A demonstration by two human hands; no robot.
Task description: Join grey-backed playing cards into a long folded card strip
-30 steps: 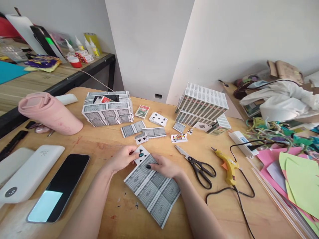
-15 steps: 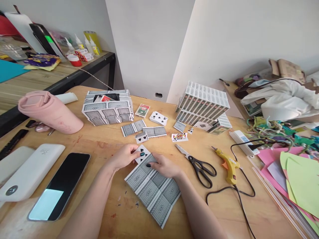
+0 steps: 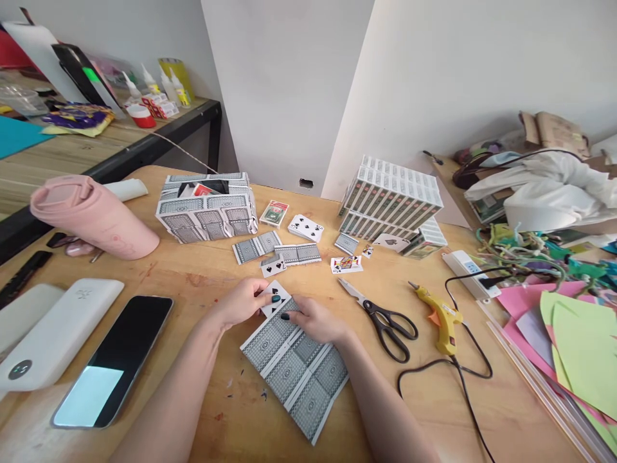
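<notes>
My left hand [image 3: 243, 302] pinches a playing card [image 3: 274, 291], a spade card with its face up, by its left side. The card's lower right part meets the top edge of a panel of joined playing cards [image 3: 289, 368] with grey patterned backs. My right hand [image 3: 318, 319] grips that panel near its top corner, thumb on top and the other fingers out of sight beneath. Beyond my hands lie joined card strips [image 3: 258, 247], a cut spade card piece [image 3: 273, 265] and a jack card [image 3: 346, 264]. A box built of cards [image 3: 207, 209] stands further back.
Black-handled scissors [image 3: 385, 325] and a yellow glue gun [image 3: 441, 318] with its cord lie to the right. Stacked card boxes [image 3: 390, 196] stand at the back right. On the left are a phone [image 3: 116, 360], a white power bank [image 3: 62, 334] and a pink tumbler [image 3: 96, 215].
Both hands keep their hold on the card and the panel, nearly unmoved. The whole view has shifted very slightly.
</notes>
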